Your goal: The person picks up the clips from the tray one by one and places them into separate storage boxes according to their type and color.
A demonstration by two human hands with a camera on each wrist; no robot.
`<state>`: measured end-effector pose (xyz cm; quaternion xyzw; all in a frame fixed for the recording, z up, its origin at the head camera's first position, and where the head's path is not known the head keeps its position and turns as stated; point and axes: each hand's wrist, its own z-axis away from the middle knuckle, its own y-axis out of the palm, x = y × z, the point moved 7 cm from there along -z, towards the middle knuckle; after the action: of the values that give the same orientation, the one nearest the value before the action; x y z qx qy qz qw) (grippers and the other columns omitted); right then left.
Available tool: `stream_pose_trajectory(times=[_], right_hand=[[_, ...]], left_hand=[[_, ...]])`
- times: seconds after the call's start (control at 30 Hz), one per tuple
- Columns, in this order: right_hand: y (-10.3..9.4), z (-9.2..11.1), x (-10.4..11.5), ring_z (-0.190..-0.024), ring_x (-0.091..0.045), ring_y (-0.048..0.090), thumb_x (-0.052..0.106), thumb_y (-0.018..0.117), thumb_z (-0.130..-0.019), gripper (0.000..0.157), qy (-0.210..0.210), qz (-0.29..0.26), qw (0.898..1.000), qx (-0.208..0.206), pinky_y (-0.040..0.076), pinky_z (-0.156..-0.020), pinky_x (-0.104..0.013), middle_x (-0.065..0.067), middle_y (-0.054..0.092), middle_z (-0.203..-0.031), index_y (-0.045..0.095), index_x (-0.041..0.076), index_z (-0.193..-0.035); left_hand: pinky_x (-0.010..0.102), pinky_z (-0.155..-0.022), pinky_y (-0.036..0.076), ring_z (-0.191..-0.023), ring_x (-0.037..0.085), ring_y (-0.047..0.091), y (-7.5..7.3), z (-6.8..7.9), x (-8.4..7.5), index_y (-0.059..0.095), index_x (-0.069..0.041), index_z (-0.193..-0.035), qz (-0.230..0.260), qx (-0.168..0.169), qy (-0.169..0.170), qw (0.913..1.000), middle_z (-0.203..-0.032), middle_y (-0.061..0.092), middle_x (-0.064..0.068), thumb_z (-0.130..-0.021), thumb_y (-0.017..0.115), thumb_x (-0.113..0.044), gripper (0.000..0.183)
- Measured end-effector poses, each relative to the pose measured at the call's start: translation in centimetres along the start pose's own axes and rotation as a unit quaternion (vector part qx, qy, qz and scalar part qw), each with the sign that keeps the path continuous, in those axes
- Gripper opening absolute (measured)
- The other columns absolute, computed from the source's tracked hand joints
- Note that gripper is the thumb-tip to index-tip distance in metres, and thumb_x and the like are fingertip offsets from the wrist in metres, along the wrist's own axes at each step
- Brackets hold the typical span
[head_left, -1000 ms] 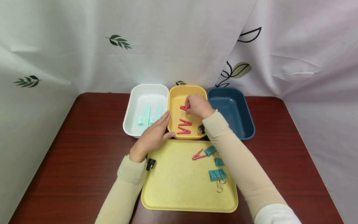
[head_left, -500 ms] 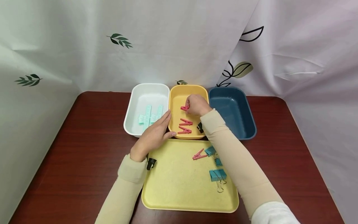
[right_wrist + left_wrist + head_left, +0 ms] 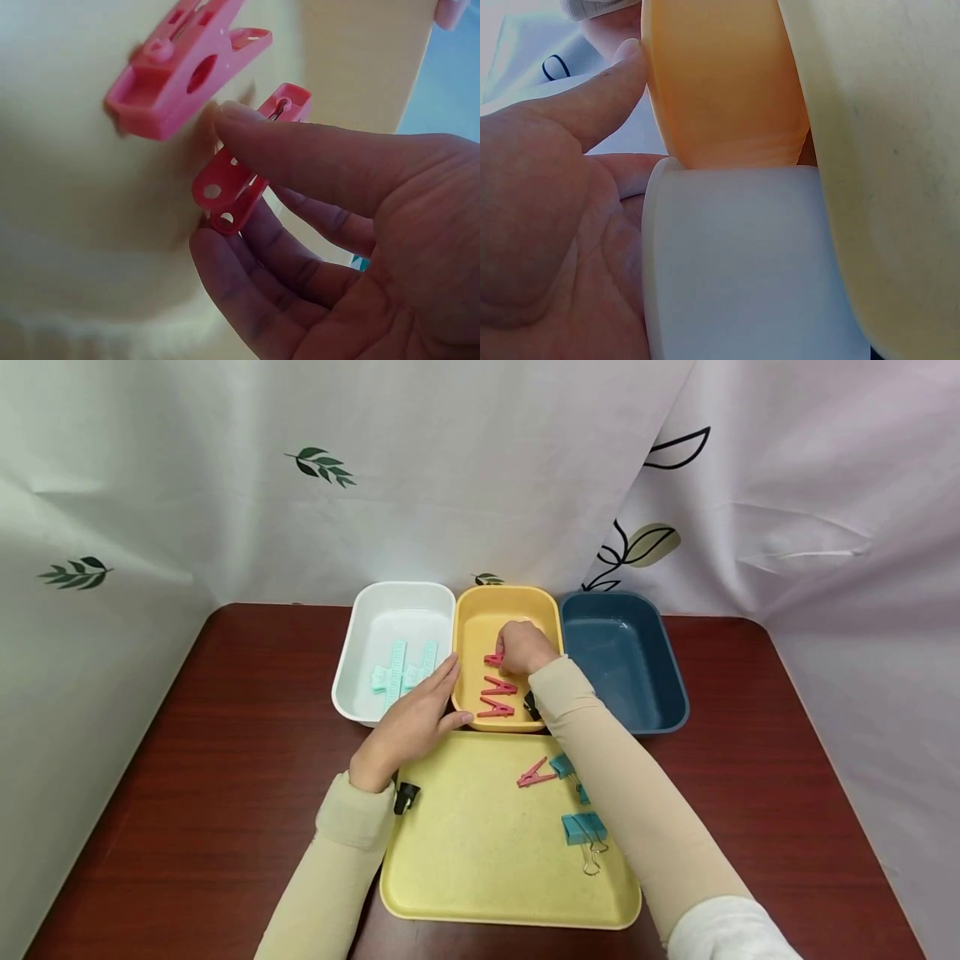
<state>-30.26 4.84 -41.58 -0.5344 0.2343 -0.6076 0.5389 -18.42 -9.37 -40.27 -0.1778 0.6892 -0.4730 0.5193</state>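
My right hand (image 3: 523,647) is low inside the yellow bin (image 3: 476,618), pinching a pink clothespin (image 3: 251,161) between thumb and fingers. Two more clothespins (image 3: 498,697) lie in that bin, nearer its front. With its fingers straight, my left hand (image 3: 412,727) rests along the adjoining rims of the white bin (image 3: 408,597) and the yellow one. Inside the white bin are mint-green clips with ruler-like marked strips (image 3: 395,664). Another pink clothespin (image 3: 531,775) lies on the yellow tray (image 3: 480,852).
Teal binder clips (image 3: 583,829) are on the tray's right side, some partly behind my right sleeve (image 3: 630,777). To the right of the yellow bin stands a dark blue bin (image 3: 618,647). A patterned white curtain (image 3: 465,468) hangs behind the brown table (image 3: 247,693).
My right hand has shifted slightly toward the front of the yellow bin and lower, with the clothespin still pinched. The left hand stays in place.
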Motion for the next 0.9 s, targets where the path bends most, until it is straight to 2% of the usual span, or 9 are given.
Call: stream_pose_trajectory(times=[0.47, 0.9], right_hand=[[0.24, 0.25, 0.18, -0.077, -0.023, 0.058, 0.004, 0.075, -0.085, 0.011, -0.005, 0.021, 1.0, 0.006, 0.047, -0.064, -0.029, -0.007, 0.063, -0.082, 0.066, 0.009, -0.079], [0.42, 0.48, 0.27, -0.076, -0.023, 0.059, 0.007, 0.077, -0.085, 0.012, -0.002, 0.025, 1.0, 0.011, 0.048, -0.061, -0.029, -0.007, 0.063, -0.081, 0.066, 0.009, -0.08]], left_hand=[[0.043, -0.119, 0.027, -0.15, 0.028, 0.024, -0.09, -0.13, -0.05, 0.023, 0.006, -0.156, -0.004, -0.003, 0.002, 1.0, -0.166, 0.017, 0.015, -0.101, 0.061, -0.035, 0.078], [0.044, -0.119, 0.027, -0.151, 0.028, 0.023, -0.12, -0.08, -0.1, 0.022, 0.005, -0.157, 0.002, -0.003, 0.003, 1.0, -0.167, 0.016, 0.015, -0.1, 0.062, -0.035, 0.08]])
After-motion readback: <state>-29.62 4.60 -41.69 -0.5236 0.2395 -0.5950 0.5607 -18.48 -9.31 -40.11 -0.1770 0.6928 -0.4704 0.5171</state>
